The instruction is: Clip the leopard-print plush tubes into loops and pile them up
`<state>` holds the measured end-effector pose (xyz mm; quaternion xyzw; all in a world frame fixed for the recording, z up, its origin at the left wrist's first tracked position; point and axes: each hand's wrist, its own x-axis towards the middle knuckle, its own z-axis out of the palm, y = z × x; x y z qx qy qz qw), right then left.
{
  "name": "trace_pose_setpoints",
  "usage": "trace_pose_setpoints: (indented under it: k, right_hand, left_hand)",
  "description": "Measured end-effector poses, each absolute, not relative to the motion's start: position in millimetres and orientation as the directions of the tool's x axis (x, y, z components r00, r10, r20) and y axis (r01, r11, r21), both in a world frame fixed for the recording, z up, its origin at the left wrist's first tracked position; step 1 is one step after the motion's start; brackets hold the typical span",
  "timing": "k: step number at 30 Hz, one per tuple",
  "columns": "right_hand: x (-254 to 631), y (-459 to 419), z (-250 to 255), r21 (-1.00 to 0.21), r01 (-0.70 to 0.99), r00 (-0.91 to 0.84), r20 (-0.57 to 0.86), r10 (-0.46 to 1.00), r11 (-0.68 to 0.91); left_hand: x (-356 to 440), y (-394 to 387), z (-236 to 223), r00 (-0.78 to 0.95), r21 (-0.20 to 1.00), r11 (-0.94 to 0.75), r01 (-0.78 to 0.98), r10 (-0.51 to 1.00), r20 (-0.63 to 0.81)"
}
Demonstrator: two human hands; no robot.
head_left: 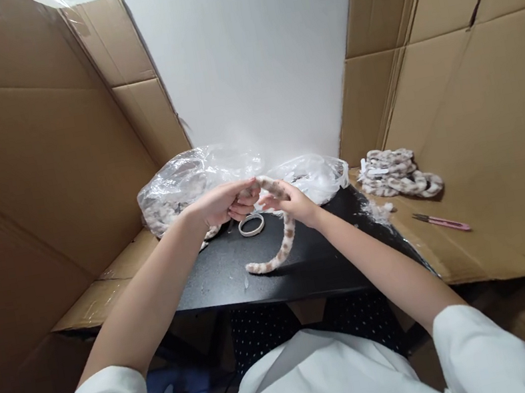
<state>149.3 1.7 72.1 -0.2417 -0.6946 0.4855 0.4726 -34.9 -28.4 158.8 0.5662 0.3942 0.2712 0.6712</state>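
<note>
Between my two hands runs a fuzzy cream strip with brown spots (286, 241), like a plush tail or furry cord. My left hand (230, 202) is closed round its upper end. With thumb and fingers, my right hand (294, 203) grips it a little farther along. The strip's free end hangs below my right hand and curves left onto the black table. Just under my hands lies a pale ring (251, 225), maybe a roll of tape. More spotted furry material shows beside my left wrist, partly hidden.
Clear plastic bags (196, 167) with furry pieces stand at the table's back. To the right, on cardboard, are bundled spotted furry strips (395, 173) and a pink-handled tool (442, 222), perhaps thread snips. White fluff (377, 211) lies near the black table's (339, 257) right edge. Cardboard walls (8, 167) flank both sides.
</note>
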Motion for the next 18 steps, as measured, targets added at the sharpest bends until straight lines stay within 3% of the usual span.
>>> trace_pose_setpoints:
  k: [4, 10, 15, 18]
  right_hand:
    - [178, 3, 57, -0.983, -0.117, -0.674, 0.185, 0.715, 0.144]
    - [196, -20, 17, -0.987, -0.086, -0.772, -0.021, 0.635, -0.137]
    - [186, -42, 1, -0.946, -0.076, -0.838, -0.110, 0.534, -0.315]
    - [189, -43, 0, -0.950, -0.032, -0.758, -0.179, 0.627, -0.310]
  left_hand:
    - [-41, -24, 162, 0.417, 0.982, 0.156, -0.111, 0.904, -0.096]
    - [-65, -22, 160, 0.217, 0.923, -0.052, -0.381, 0.966, 0.144]
    - [-86, -16, 132, 0.188, 0.925, -0.077, -0.373, 0.970, 0.157]
    - [-106, -14, 100, 0.199, 0.975, -0.084, -0.206, 0.972, 0.126]
